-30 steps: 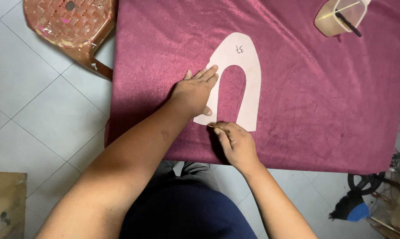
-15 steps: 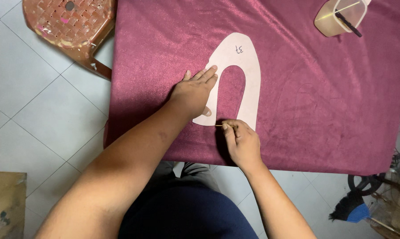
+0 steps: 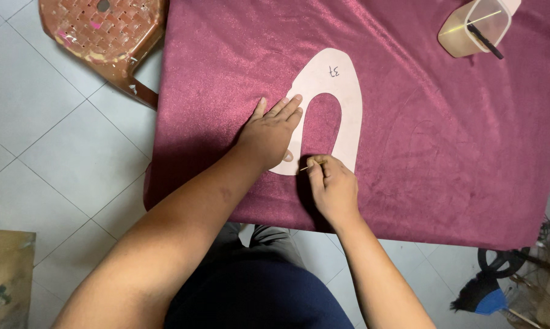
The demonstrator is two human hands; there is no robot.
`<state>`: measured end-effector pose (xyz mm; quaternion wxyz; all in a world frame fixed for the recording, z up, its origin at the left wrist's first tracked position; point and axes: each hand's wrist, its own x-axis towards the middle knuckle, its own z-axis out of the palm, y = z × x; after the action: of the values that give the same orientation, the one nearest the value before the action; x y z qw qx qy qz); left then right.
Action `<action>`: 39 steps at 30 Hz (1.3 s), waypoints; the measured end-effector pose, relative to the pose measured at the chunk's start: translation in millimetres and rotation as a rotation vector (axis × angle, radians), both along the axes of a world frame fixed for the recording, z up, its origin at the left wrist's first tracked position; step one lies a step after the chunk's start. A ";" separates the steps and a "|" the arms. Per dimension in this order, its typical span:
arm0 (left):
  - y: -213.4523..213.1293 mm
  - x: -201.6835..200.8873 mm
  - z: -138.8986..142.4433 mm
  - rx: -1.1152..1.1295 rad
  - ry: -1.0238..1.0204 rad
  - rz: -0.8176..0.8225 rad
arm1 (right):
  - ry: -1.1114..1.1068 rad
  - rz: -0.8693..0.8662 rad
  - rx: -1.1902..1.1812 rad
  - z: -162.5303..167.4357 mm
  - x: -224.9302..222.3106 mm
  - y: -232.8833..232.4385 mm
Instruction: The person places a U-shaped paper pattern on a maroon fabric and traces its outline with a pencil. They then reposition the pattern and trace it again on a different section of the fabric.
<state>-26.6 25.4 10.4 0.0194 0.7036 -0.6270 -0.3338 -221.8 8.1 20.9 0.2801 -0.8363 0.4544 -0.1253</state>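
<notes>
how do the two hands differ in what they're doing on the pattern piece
The left hand lies flat, fingers spread, pressing one arm of the pale horseshoe-shaped template; the right hand is curled, pinching a thin stick. The left hand holds no tool; the right holds the stick's tip at the template's inner edge. The left sits farther up the template, the right at its open end. Both rest on the maroon cloth.

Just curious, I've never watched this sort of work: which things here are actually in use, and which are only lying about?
In use: left hand flat on the white U-shaped pattern; right hand holding a thin marking stick; maroon fabric.

Lying about: plastic container; brown stool; blue brush.
</notes>
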 end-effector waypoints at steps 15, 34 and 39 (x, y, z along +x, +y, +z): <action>51.8 -112.1 -41.5 -0.372 -0.560 -0.163 | -0.237 0.303 0.153 23.7 26.5 -38.3; 56.5 -132.8 -81.7 -0.357 -0.529 -0.090 | -0.136 0.529 0.032 6.9 30.2 -11.3; 54.8 -133.0 -82.1 -0.302 -0.502 -0.117 | -0.171 0.539 0.052 13.7 30.7 -10.5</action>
<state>-159.5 80.1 -71.7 -0.0511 0.7158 -0.6944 -0.0527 -191.1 -2.4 34.6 0.3617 -0.9060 0.1933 -0.1047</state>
